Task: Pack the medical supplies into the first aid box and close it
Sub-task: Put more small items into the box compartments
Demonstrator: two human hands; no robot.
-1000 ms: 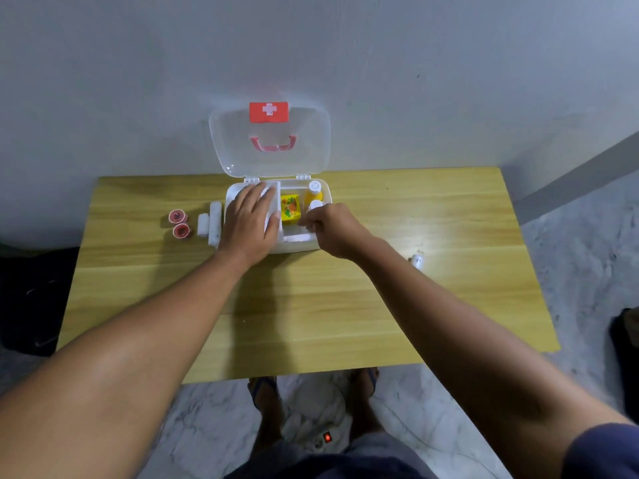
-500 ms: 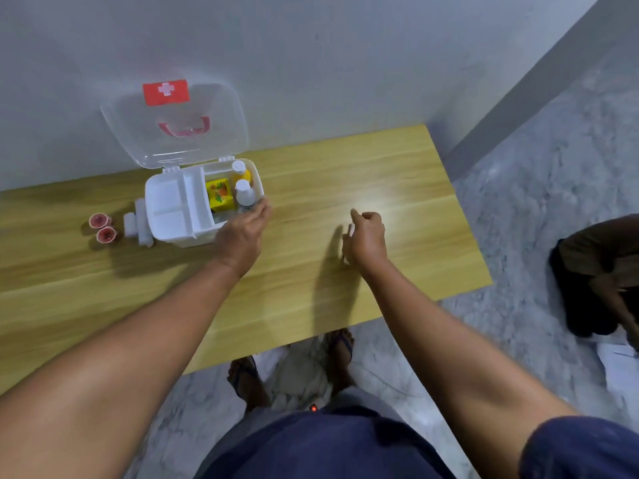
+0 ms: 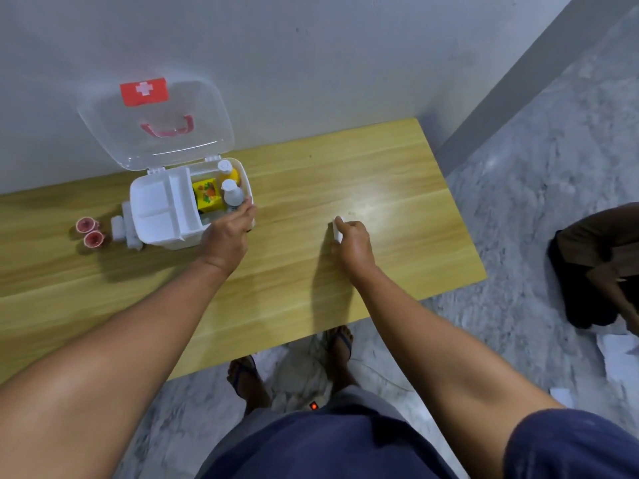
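Observation:
The white first aid box (image 3: pixel 155 219) stands open at the back left of the wooden table (image 3: pixel 380 174), its clear lid (image 3: pixel 155 122) with a red cross label leaning on the wall. Inside are a white divided tray, a yellow carton (image 3: pixel 206 196), a clear bottle (image 3: pixel 231 193) and a yellow bottle (image 3: pixel 228 169). My left hand (image 3: pixel 228 233) rests on the box's front right corner. My right hand (image 3: pixel 351 238) is closed around a small white item (image 3: pixel 337 228) on the table. Left of the box lie two red tape rolls (image 3: pixel 90 231) and white bandage rolls (image 3: pixel 124 226).
A grey wall runs behind the table. The table's right edge drops to a marble floor with a dark bag (image 3: pixel 601 264) and white papers (image 3: pixel 619 357). My sandalled feet (image 3: pixel 294 357) and a power strip with a red light (image 3: pixel 314 406) are under the near edge.
My right hand left the box and moved right across the table, closing on the small white item. My left hand slid from the tray to the box's front right corner. My head turned right.

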